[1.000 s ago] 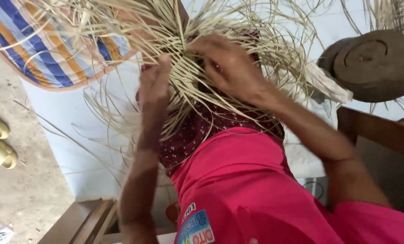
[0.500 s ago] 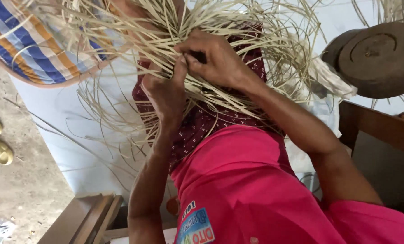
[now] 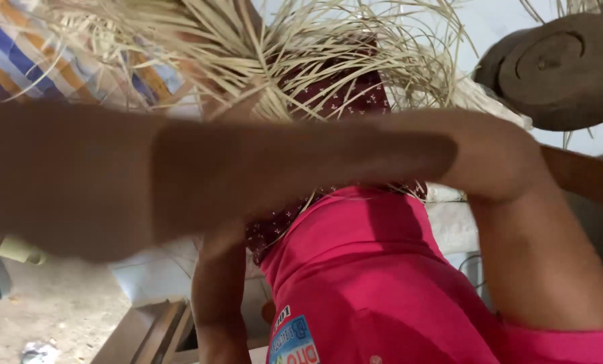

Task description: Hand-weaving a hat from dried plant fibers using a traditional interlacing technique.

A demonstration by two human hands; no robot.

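The right hand (image 3: 65,178) has swung off the straw weaving (image 3: 294,61) and now sweeps blurred across the view; I cannot tell its grip. The left hand (image 3: 230,101) stays buried in the strands above, fingers hidden. Below both, a blue-and-red label (image 3: 294,340) sits on the pink cloth (image 3: 375,283).

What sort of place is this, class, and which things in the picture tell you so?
Probably a home craft workplace for weaving by hand. Loose pale straw strips fan out in a bundle, a striped woven mat lies behind them, and the bare gritty floor suggests a simple workroom.
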